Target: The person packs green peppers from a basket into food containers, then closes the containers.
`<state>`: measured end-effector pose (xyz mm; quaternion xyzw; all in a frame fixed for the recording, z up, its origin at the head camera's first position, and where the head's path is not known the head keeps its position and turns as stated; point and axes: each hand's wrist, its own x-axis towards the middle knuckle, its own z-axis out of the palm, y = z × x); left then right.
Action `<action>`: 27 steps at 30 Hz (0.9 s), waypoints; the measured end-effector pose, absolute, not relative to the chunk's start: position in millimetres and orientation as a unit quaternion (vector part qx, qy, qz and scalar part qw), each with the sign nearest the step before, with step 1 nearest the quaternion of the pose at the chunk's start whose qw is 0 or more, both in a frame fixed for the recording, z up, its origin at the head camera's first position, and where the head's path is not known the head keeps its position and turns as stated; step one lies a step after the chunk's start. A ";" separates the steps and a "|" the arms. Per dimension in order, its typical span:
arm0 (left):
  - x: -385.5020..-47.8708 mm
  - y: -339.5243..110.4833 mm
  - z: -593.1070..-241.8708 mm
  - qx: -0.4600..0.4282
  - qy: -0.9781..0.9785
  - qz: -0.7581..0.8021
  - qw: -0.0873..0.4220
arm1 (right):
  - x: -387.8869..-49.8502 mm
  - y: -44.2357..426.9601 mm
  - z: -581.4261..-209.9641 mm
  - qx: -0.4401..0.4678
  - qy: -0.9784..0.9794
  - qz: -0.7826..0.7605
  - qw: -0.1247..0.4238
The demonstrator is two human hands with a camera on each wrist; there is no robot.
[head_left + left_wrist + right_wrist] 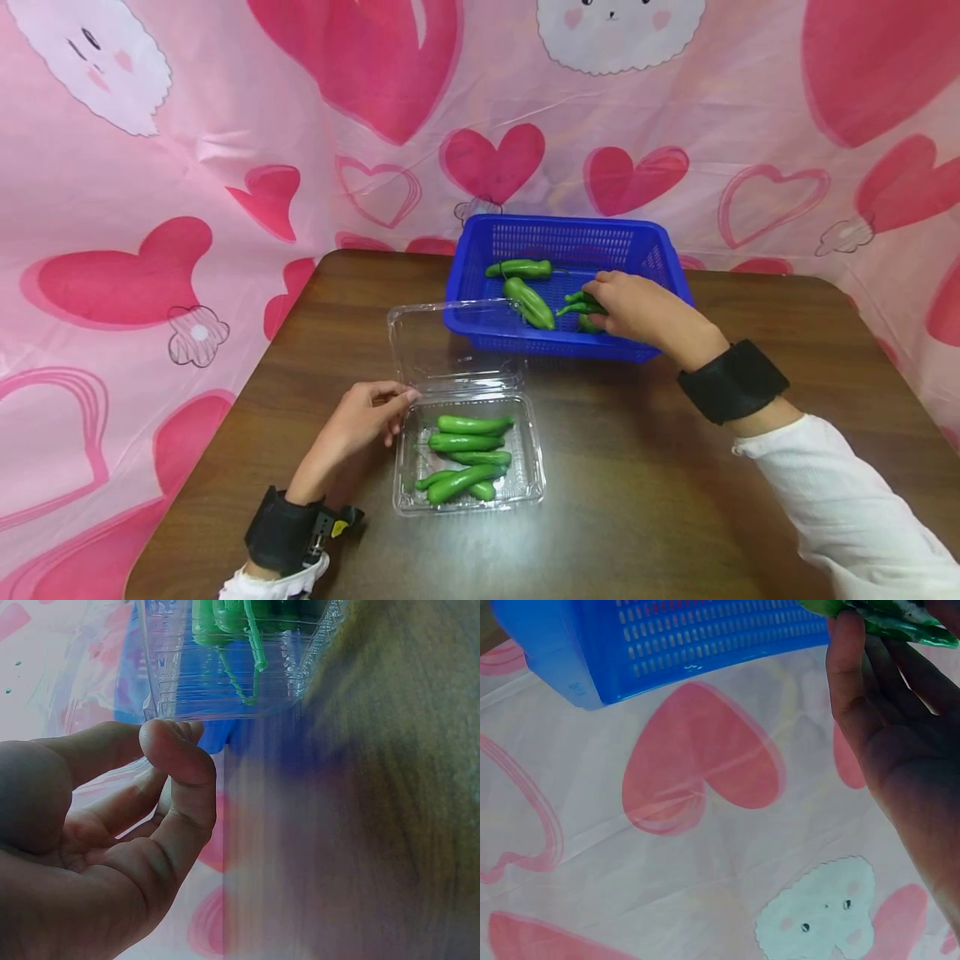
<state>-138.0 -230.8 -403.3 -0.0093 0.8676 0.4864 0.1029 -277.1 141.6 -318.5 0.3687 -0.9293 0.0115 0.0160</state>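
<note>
A clear plastic clamshell box (538, 450) stands on the table with its lid tipped back, and several green peppers (461, 483) lie in its base. At the box's upper left edge my left hand (365, 418) pinches the rim between thumb and finger; the left wrist view shows the fingertips (169, 742) at that edge. My right hand (637, 310) reaches into a blue basket (570, 223) and grips green peppers (579, 307), their stems pointing left. Part of them hides behind the fingers. More green peppers (529, 303) lie on the basket's floor.
The raised transparent lid (457, 333) overlaps the basket's front left corner. A brown wooden table (637, 500) carries both containers. A pink cloth with hearts (337, 100) hangs behind and to the sides. Black bands (733, 382) circle both wrists.
</note>
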 end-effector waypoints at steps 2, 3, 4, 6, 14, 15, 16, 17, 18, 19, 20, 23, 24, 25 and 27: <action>-137.6 -230.2 -403.2 -0.009 0.868 0.487 0.102 | -271.5 143.5 -319.0 0.371 -0.928 0.010 0.020; -137.4 -230.0 -403.0 -0.010 0.868 0.487 0.101 | -269.1 144.7 -319.3 0.373 -0.927 0.008 0.025; -137.3 -229.7 -402.8 -0.011 0.867 0.487 0.100 | -267.0 145.8 -319.4 0.375 -0.926 0.007 0.031; -137.1 -229.2 -402.5 -0.011 0.867 0.488 0.098 | -263.5 148.5 -319.3 0.380 -0.924 0.007 0.048; -136.3 -229.1 -404.2 -0.008 0.866 0.491 0.098 | -248.2 155.2 -315.4 0.407 -0.907 0.010 0.110; -136.2 -229.2 -404.6 -0.007 0.866 0.491 0.098 | -245.1 154.8 -315.5 0.410 -0.905 0.010 0.114; -136.2 -229.3 -405.0 -0.006 0.866 0.491 0.098 | -241.9 154.1 -315.8 0.412 -0.903 0.010 0.117; -136.2 -229.3 -405.2 -0.006 0.866 0.490 0.097 | -238.5 153.3 -316.0 0.416 -0.901 0.010 0.122; -136.2 -229.3 -405.4 -0.005 0.867 0.490 0.097 | -234.9 152.4 -316.6 0.420 -0.898 0.009 0.128; -136.2 -229.3 -405.5 -0.004 0.867 0.489 0.097 | -231.3 151.4 -317.0 0.423 -0.896 0.009 0.135; -136.2 -229.2 -405.6 -0.004 0.867 0.488 0.096 | -227.6 150.3 -317.4 0.426 -0.893 0.009 0.143; -136.3 -229.1 -405.9 -0.003 0.868 0.487 0.095 | -216.4 145.8 -318.4 0.435 -0.886 0.017 0.162; -136.3 -229.0 -406.0 -0.004 0.868 0.488 0.094 | -212.9 144.0 -319.1 0.439 -0.883 0.019 0.168; -136.2 -229.0 -406.2 -0.004 0.868 0.488 0.094 | -209.3 142.0 -319.8 0.442 -0.880 0.020 0.172; -136.0 -229.0 -406.8 -0.007 0.867 0.489 0.094 | -202.6 137.5 -321.8 0.450 -0.875 0.025 0.177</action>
